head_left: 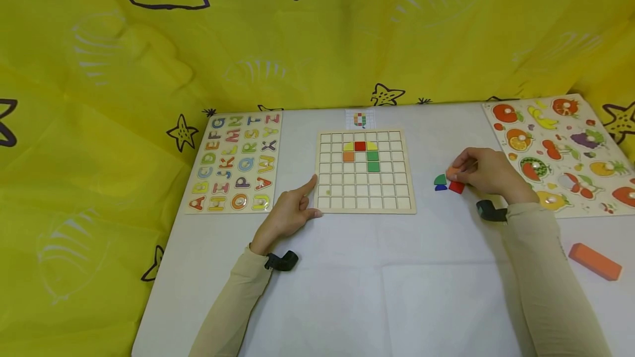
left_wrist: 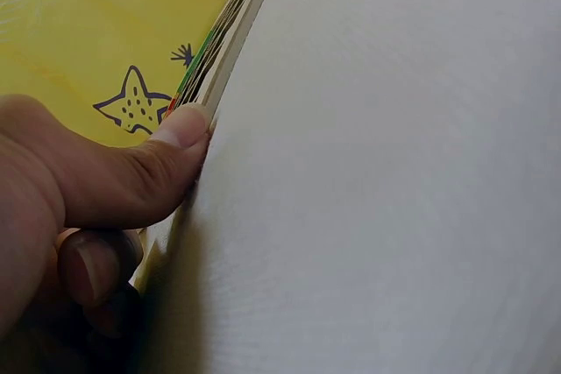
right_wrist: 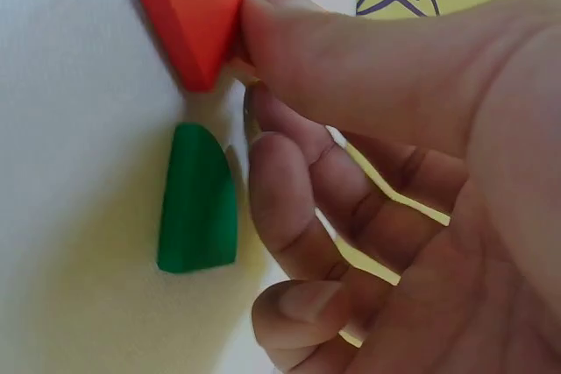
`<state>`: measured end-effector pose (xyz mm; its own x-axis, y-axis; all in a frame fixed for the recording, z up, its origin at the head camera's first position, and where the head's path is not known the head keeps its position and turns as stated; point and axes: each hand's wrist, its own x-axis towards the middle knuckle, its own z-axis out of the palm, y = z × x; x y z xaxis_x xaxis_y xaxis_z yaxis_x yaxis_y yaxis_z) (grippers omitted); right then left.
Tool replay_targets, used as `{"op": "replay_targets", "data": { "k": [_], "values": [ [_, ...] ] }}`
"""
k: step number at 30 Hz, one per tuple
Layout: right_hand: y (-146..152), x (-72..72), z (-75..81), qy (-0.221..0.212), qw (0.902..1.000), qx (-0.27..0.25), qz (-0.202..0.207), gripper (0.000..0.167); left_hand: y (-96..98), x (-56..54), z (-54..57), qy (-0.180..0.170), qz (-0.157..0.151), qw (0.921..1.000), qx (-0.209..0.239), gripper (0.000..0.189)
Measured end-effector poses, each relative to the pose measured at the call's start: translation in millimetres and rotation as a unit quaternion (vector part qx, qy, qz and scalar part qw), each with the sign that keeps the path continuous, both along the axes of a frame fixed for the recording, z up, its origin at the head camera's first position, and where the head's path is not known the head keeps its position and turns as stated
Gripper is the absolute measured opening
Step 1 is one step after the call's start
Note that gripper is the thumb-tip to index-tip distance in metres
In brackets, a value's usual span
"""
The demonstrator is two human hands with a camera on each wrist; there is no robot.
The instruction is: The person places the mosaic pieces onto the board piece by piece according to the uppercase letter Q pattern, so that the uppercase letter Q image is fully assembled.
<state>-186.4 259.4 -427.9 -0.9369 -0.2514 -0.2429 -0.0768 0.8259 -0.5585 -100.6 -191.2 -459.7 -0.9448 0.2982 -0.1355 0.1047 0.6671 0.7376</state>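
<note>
My left hand touches the lower left side of a wooden grid board, index finger extended and thumb at the corner. The left wrist view has the thumb against the board's edge. Red, yellow, orange and green pieces sit in the upper cells. To the board's right, my right hand pinches an orange piece above a red piece. Beside these lie a green rounded piece and a blue piece. Under the hand, the right wrist view shows another green rounded piece.
Behind the board lies a small pattern card. An alphabet puzzle board is at left, a fruit puzzle board at right. An orange block lies near the right forearm. A yellow patterned curtain borders the white table.
</note>
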Motion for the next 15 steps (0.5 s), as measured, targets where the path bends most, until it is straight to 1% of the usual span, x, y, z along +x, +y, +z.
{"op": "replay_targets", "data": {
  "k": [6, 11, 15],
  "values": [
    [-4, -0.6, -3.1, 0.01, 0.9998, -0.012, -0.016, 0.033, 0.3, -0.1, 0.3, -0.001, -0.002, 1.0, 0.001, 0.087],
    [-12, -4.1, -4.3, 0.014, 0.9969, -0.059, -0.051, 0.041, -0.2, -0.6, -0.6, 0.0, -0.005, 1.0, 0.0, 0.087],
    [-23, -6.9, -7.3, 0.018, 0.9919, -0.099, -0.078, 0.04, -0.3, -0.3, -0.6, 0.0, -0.005, 1.0, -0.001, 0.087]
  ]
}}
